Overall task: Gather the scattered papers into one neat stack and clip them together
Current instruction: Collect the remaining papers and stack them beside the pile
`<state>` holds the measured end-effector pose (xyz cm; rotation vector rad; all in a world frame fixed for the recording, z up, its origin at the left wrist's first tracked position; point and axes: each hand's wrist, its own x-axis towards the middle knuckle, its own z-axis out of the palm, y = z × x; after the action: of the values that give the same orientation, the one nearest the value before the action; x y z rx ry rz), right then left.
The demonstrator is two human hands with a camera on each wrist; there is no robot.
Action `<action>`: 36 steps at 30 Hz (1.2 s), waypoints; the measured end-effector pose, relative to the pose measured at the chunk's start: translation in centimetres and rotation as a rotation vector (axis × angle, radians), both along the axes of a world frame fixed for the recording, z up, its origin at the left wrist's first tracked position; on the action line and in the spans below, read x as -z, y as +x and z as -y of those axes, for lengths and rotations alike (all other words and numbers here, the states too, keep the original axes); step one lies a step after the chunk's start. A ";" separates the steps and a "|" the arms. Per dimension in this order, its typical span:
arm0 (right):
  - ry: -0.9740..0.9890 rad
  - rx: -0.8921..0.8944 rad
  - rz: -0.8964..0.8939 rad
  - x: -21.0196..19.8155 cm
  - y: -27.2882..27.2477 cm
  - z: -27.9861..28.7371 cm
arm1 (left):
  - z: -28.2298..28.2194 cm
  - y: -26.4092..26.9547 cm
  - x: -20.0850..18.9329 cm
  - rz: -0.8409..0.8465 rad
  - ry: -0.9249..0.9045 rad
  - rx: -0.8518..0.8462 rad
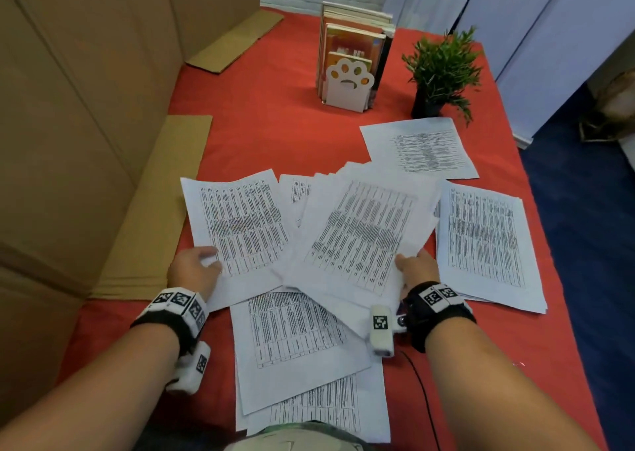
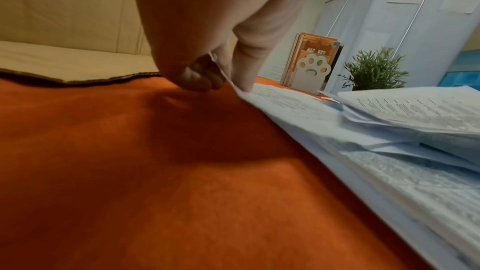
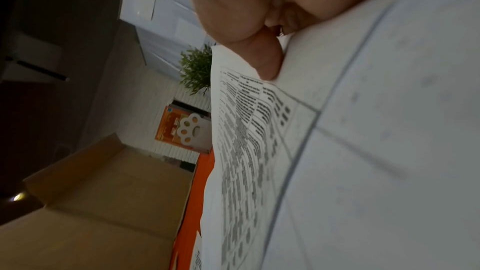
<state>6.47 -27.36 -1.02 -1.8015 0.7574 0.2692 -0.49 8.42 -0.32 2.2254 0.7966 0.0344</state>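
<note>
White printed paper sheets (image 1: 292,333) lie scattered over the red tablecloth (image 1: 275,131). The left hand (image 1: 192,268) pinches the near corner of the left printed sheet (image 1: 240,223); the right hand (image 1: 417,266) grips the lifted middle bundle of sheets (image 1: 360,230).

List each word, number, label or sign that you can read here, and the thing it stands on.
None can be read.
Printed papers: dense table text, too small and blurred.
Book covers: lettering blurred.
Wristband markers: black-and-white codes, no words.
Paw-shaped bookend: cut-out shapes only.
</note>
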 end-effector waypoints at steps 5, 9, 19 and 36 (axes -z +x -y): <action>-0.167 -0.001 -0.024 -1.8 1.1 -0.8 | 0.5 -1.0 -0.5 0.072 -0.084 -0.007; -0.157 0.008 0.035 -1.3 1.6 -1.5 | 0.5 -2.4 -0.4 -0.085 -0.255 0.097; -0.331 0.036 -0.035 -1.8 1.4 -2.0 | 4.6 -4.5 -0.3 -0.188 -0.283 0.176; -0.242 0.035 0.177 -1.5 0.6 -0.6 | 3.8 -4.2 -0.7 -0.092 -0.276 0.115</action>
<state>7.08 -26.72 0.48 -2.0072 0.7177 -0.0071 -4.67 4.59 0.41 2.0172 0.6766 -0.2228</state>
